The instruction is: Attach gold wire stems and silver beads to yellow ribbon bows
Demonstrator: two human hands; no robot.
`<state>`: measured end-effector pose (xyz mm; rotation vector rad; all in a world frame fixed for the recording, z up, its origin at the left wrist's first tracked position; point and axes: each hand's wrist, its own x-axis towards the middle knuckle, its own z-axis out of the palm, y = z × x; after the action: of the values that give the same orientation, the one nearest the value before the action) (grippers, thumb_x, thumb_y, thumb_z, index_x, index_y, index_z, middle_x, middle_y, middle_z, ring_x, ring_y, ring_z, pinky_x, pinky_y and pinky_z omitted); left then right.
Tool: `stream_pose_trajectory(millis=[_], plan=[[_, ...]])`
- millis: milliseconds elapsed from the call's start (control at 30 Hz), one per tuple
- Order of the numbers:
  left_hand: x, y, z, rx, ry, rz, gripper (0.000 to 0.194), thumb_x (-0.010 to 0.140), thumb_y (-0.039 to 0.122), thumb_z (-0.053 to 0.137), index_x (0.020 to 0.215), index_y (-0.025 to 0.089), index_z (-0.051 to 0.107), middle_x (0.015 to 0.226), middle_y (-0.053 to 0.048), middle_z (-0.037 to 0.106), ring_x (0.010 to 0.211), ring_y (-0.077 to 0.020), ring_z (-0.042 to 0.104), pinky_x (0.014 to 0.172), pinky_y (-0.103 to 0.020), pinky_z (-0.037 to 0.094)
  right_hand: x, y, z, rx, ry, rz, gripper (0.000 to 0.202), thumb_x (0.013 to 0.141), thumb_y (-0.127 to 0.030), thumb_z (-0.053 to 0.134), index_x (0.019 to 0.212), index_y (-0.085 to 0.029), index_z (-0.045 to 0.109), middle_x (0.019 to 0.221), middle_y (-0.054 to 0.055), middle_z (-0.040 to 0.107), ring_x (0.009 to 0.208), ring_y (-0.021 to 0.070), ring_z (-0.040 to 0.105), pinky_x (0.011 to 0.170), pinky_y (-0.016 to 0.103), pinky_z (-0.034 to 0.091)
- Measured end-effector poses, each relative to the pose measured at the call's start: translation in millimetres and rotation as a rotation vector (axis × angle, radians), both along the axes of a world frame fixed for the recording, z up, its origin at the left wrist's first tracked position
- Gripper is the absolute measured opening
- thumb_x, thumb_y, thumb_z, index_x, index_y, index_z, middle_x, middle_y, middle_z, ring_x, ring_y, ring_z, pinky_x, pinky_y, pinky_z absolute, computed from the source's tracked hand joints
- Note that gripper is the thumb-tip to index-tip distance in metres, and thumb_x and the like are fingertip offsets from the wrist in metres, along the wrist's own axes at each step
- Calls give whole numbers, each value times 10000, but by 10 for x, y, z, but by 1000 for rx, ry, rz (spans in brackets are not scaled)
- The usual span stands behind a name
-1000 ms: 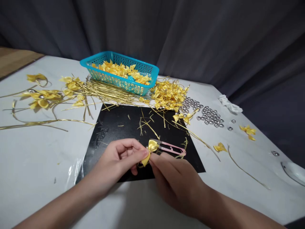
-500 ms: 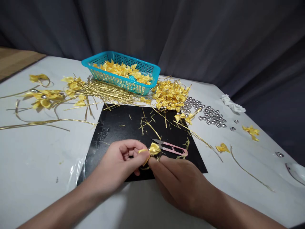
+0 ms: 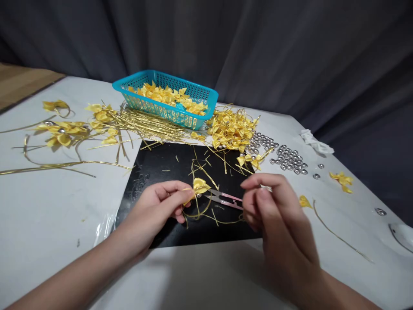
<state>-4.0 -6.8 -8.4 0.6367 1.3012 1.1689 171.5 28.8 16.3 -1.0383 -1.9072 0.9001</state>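
My left hand (image 3: pixel 167 200) pinches a yellow ribbon bow (image 3: pixel 200 186) between thumb and fingers. A silver bead (image 3: pixel 198 195) shows at the bow's lower side. Thin gold cord (image 3: pixel 210 206) curls down from it in a loop. To the right, my right hand (image 3: pixel 274 206) is raised with its fingers curled closed. A small pale bit (image 3: pixel 266 188) shows at its thumb tip, too small to name. Pink-handled thread snips (image 3: pixel 222 199) lie on the black mat (image 3: pixel 180 234) between my hands, their handle end hidden behind my right hand.
A blue basket (image 3: pixel 213 97) of yellow bows stands at the back. Gold cords (image 3: pixel 151 122) lie before it, with a pile of corded bows (image 3: pixel 230 129) and silver beads (image 3: pixel 288 159) to its right. More bows (image 3: pixel 63 131) lie at left. Cord scraps dot the mat.
My right hand has come away from the bow, moving right and up, and now covers the snips' handle end. My left hand keeps the bow, now more exposed, with its cord loop showing.
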Motion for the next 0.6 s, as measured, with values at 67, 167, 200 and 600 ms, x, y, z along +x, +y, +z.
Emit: stream_pose_trajectory(millis=[67,167,200,600], plan=[[9,4,12,0,9,-12,156,715,289,658,653,146,646,548,57,511,450,-39,416,433,-148,337,-30,6,-25,37,-80,81,174,963,-198,291,994,-251,453,604,-42,402,500,69,404,443,168,336],[19,12,32,-5,33,-29,147,710,284,657,657,147,645,557,55,521,455,-44,432,447,-158,342,-48,11,-24,146,-231,187,185,949,-157,311,996,-254,462,742,-32,516,608,56,481,542,163,384],[20,14,36,-6,42,-34,145,712,283,654,657,149,645,559,55,524,458,-45,435,452,-161,343,-49,9,-18,156,-271,198,193,946,-146,310,991,-249,466,760,-32,533,628,55,493,558,164,387],[18,-10,19,6,-54,-99,140,720,269,654,624,168,648,505,62,493,441,-46,402,432,-151,325,-58,0,-45,297,-411,74,127,916,-150,364,891,-220,467,693,-33,612,567,91,578,537,208,402]])
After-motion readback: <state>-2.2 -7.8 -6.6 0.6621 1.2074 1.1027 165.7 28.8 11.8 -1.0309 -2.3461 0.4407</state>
